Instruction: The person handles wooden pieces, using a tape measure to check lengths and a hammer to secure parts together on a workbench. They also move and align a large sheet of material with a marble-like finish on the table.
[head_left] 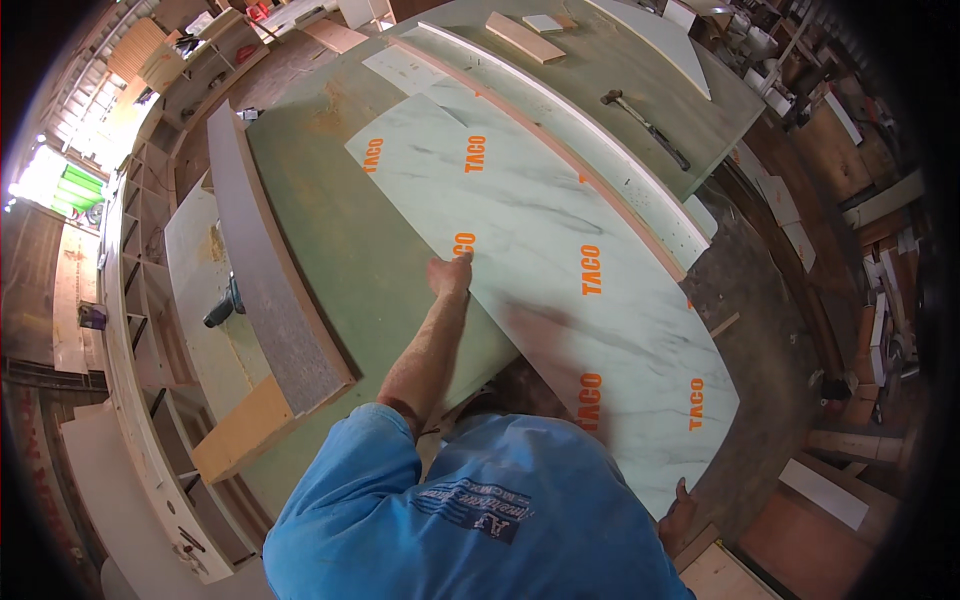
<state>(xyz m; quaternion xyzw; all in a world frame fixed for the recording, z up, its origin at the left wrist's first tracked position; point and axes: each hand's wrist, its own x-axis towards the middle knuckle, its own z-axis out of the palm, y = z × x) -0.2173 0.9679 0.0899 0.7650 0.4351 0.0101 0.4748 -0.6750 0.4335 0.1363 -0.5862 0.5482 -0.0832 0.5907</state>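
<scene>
A large white sheet with grey marble veining and orange lettering point(540, 215) lies slantwise over the green worktop point(345, 215), its near end reaching past the worktop's edge beside my body. My left hand point(452, 273) grips the sheet's left long edge, about halfway along, with the arm stretched forward. Down at the near right corner, my right hand point(680, 512) holds the sheet's edge, thumb up; its other fingers are mostly hidden. A long, narrow white channel-shaped panel point(600, 130) with a brown edge runs along the sheet's far right side.
A hammer point(648, 130) lies on the worktop beyond the channel panel. Left of the sheet stands a long grey-faced board point(262, 230), with a cordless drill point(226, 302) behind it. Wood offcuts point(525, 37) rest at the back. Shelving frames point(150, 330) line the left; timber is piled right.
</scene>
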